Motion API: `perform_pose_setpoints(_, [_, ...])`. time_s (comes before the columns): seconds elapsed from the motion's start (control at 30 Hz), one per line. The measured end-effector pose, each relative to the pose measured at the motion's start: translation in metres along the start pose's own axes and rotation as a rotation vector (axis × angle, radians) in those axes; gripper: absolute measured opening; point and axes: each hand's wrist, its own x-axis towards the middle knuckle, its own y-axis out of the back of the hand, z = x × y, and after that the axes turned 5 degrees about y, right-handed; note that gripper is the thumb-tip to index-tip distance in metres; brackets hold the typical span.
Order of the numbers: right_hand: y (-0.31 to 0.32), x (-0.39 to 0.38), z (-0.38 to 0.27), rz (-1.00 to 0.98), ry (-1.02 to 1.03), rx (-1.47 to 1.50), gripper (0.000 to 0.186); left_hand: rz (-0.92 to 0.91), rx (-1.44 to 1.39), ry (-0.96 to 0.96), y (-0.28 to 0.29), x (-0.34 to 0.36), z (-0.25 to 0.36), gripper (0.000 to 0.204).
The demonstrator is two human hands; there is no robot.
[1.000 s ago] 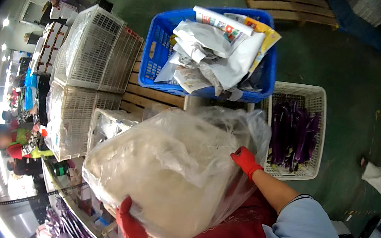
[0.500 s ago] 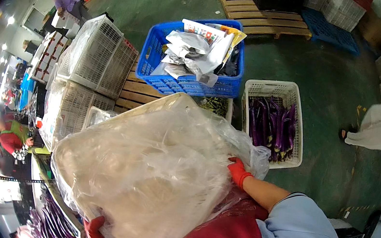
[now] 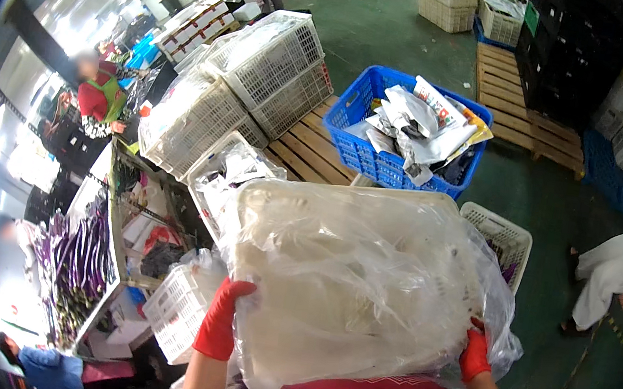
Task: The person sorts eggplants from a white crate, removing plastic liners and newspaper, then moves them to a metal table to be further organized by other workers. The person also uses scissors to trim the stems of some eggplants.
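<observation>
Held in front of my body is a large off-white plastic crate point(image 3: 359, 195), with crumpled clear plastic film point(image 3: 498, 352) over its face and hanging past its right end. My left hand point(image 3: 220, 321), in a red glove, grips the crate's left side through or beside the film. On the opposite side, my red-gloved right hand point(image 3: 475, 353) is closed around the lower right edge. What lies under the film cannot be made out. Partly hidden behind the crate is a white crate point(image 3: 525, 244), with a bit of purple eggplant showing inside it.
A blue crate point(image 3: 349, 152) of plastic packages stands beyond. White crates point(image 3: 268, 53) are stacked on a wooden pallet point(image 3: 311, 143) to the left. Purple eggplants point(image 3: 78, 265) lie on a stand at left. A person in white trousers point(image 3: 603, 271) is at right.
The view has swung left, and the held crate has gone from slanted to nearly level. It now covers most of the eggplant crate. My left hand has come fully into view.
</observation>
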Motion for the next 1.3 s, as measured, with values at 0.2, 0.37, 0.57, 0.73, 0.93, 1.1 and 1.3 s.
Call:
perform_pose_setpoints(0.2, [0.056, 0.005, -0.001, 0.084, 0.178, -0.102, 0.035, -0.052, 0.034, 0.004, -0.067, -0.015, 0.009, 0.043])
perform_pose_setpoints(0.37, [0.073, 0.000, 0.010, 0.127, 0.126, 0.210, 0.042, -0.194, 0.138, -0.009, -0.060, 0.028, -0.003, 0.053])
perform_pose_setpoints(0.57, [0.059, 0.033, 0.046, 0.061, 0.158, -0.148, 0.048, -0.074, 0.532, -0.171, 0.043, 0.155, -0.107, 0.053])
perform_pose_setpoints(0.73, [0.024, 0.063, 0.076, -0.037, 0.134, -0.383, 0.047, 0.412, 0.558, -0.061, 0.088, 0.179, -0.174, 0.053])
perform_pose_setpoints(0.93, [0.106, 0.159, 0.125, -0.405, -0.021, -0.814, 0.036, 0.570, 0.493, -0.030, 0.102, 0.173, -0.217, 0.039])
perform_pose_setpoints(1.1, [0.098, 0.163, 0.107, -0.464, 0.024, -0.829, 0.021, 0.654, 0.622, 0.043, 0.124, 0.182, -0.265, 0.033])
perform_pose_setpoints(1.3, [-0.141, 0.051, -0.026, -0.482, 0.067, -0.433, 0.019, 0.132, 0.237, -0.311, 0.103, 0.186, -0.267, 0.023])
